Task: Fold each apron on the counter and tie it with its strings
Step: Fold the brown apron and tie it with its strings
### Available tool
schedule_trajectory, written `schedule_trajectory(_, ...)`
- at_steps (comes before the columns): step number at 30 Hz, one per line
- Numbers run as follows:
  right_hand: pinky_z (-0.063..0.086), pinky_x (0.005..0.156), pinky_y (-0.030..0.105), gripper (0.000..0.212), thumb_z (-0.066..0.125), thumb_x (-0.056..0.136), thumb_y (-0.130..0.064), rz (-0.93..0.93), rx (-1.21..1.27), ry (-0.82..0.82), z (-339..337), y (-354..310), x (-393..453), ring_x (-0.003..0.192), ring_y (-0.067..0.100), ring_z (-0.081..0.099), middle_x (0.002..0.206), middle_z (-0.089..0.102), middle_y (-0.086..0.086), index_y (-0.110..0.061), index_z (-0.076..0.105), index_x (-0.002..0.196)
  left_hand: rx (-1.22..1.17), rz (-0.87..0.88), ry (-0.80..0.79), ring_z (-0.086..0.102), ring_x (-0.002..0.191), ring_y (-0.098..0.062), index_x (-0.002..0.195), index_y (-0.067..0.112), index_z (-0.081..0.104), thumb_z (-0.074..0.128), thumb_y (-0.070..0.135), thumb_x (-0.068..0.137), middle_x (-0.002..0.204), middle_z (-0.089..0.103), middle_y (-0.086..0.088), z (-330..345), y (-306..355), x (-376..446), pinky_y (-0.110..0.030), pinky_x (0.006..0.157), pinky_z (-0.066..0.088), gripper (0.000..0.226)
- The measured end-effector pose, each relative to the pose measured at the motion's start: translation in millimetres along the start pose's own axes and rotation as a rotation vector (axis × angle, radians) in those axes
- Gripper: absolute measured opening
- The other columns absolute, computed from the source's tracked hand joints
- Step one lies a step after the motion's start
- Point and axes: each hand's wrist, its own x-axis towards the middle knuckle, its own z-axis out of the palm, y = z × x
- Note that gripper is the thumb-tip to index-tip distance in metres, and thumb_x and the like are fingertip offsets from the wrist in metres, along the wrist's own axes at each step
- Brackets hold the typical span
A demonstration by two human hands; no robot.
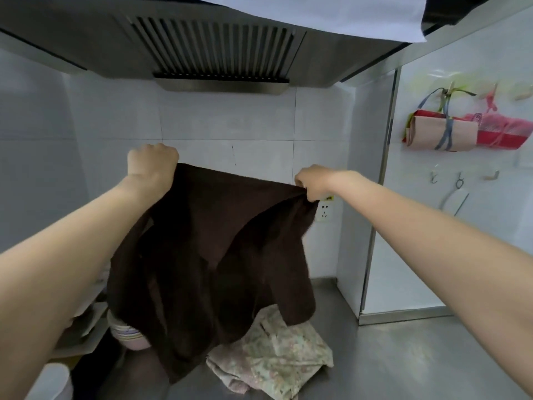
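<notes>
I see the brown apron held up in the air in front of the tiled wall, under the hood. It is dark brown, plain, thick-looking cloth, hanging in loose folds, with its top edge stretched between the two hands and sagging a little toward the right. The left hand is a closed fist, its grip curled round the apron's upper left corner. The right hand pinches the upper right corner, where the cloth bunches into a tight gather. The apron's lower part drapes down; its bottom edge reaches the steel table and partly covers a floral apron lying crumpled there, pale with a small flower print. I cannot make out the brown apron's strings. Left of the hanging cloth a stack of bowls shows at its edge. On the right wall two folded, tied aprons hang from hooks.
</notes>
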Motion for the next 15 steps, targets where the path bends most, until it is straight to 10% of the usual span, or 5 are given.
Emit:
schedule_trajectory(3,0.037,0.059,0.026,0.015,0.043,0.086,0.007,0.093,-0.043,0.027,-1,-3,-7,0.082,0.027,0.049,0.085,0.044,0.007,-0.008,0.046,0.085,0.11,-0.001,-0.042,0.044,0.058,-0.015,0.092,0.008,0.061,0.056,-0.006,0.082,0.065,0.042,-0.001,4,1,-6,-0.026,0.057,0.034,0.017)
schedule_trajectory(7,0.039,0.067,0.028,0.025,0.047,0.087,0.008,0.251,0.002,0.206,-5,0,-9,0.093,0.027,0.059,0.083,0.053,0.008,-0.003,0.057,0.108,0.038,0.002,-0.118,0.061,0.092,-0.025,0.1,0.006,0.059,0.053,-0.002,0.086,0.076,0.051,-0.004,19,5,-9,-0.027,0.065,0.038,0.018)
schedule_trajectory(11,0.049,0.086,0.026,0.043,0.067,0.085,-0.014,0.316,0.677,0.183,-11,9,3,0.106,0.027,0.06,0.125,0.058,0.014,0.001,0.055,0.123,-0.203,0.005,-0.289,0.062,0.091,-0.026,0.105,0.006,0.056,0.05,0.008,0.09,0.095,0.06,-0.008,48,6,-21,-0.029,0.067,0.045,0.017)
schedule_trajectory(15,0.057,0.073,0.028,0.025,0.048,0.087,0.011,0.308,1.261,0.455,-15,-2,1,0.09,0.028,0.063,0.107,0.061,0.014,0.001,0.063,0.104,-0.703,0.045,-0.672,0.056,0.042,-0.011,0.085,0.003,0.05,0.057,0.013,0.09,0.062,0.055,-0.007,87,22,-41,-0.021,0.04,0.045,0.013)
